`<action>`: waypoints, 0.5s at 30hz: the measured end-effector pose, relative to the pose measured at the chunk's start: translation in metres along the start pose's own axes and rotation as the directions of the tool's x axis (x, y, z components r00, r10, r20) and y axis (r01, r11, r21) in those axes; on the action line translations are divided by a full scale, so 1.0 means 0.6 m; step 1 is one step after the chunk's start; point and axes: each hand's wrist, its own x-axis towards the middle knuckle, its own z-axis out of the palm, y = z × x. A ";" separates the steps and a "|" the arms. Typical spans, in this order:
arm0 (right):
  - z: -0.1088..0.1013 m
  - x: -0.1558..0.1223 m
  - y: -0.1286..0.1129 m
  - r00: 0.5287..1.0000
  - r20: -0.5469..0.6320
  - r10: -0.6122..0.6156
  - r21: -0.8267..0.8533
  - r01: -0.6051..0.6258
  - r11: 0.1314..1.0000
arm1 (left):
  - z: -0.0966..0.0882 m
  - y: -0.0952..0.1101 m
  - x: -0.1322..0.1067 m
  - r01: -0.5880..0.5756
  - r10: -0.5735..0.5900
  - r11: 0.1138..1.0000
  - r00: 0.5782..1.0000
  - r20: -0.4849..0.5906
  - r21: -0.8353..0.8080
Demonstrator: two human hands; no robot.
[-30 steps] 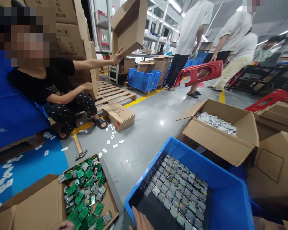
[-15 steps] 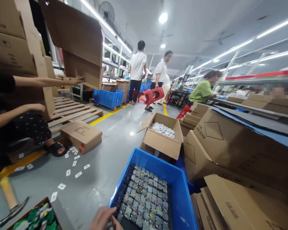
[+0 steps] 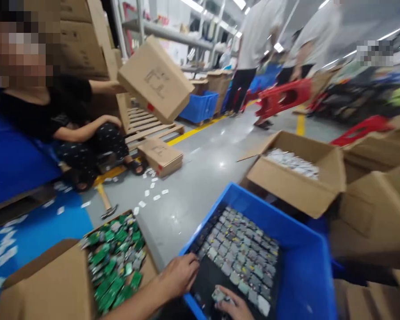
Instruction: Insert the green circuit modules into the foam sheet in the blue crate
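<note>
My left hand (image 3: 182,273) is at the left rim of a blue plastic bin (image 3: 305,262), fingers curled and closed. Whatever they grip, if anything, is hidden. Low in the bin, my right hand (image 3: 233,306) pinches a small circuit board (image 3: 219,294) above a bare part of a black tray (image 3: 205,278). Rows of small grey modules (image 3: 242,249) with yellow spots cover the rest of this tray. Left of my forearm stands an open carton of loose green circuit boards (image 3: 111,266).
A carton of white parts (image 3: 293,162) stands beyond the bin. At left a seated person (image 3: 30,115) holds up a closed carton (image 3: 156,82). A hammer (image 3: 106,202) and scattered white cards (image 3: 156,197) lie on the floor. Another person carries a red stool (image 3: 285,98).
My view has swung left and down, bringing both hands and the green boards into fuller view. The seated person's carton, earlier seen with its flap open, is now tilted in the air.
</note>
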 end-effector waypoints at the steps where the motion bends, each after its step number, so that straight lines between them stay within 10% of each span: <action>1: -0.002 0.007 0.009 0.992 0.039 0.120 0.036 -0.121 0.992 | -0.007 0.006 0.001 -0.015 0.015 1.000 0.999 -0.044 -0.004; 6: 0.007 0.013 0.028 0.984 0.061 0.166 -0.073 -0.161 0.984 | -0.019 0.019 0.004 -0.024 -0.002 0.994 0.973 -0.231 -0.109; 15: 0.015 0.017 0.021 0.988 0.006 0.153 -0.454 -0.134 0.881 | -0.022 0.014 0.003 -0.033 -0.016 0.983 0.964 -0.264 -0.181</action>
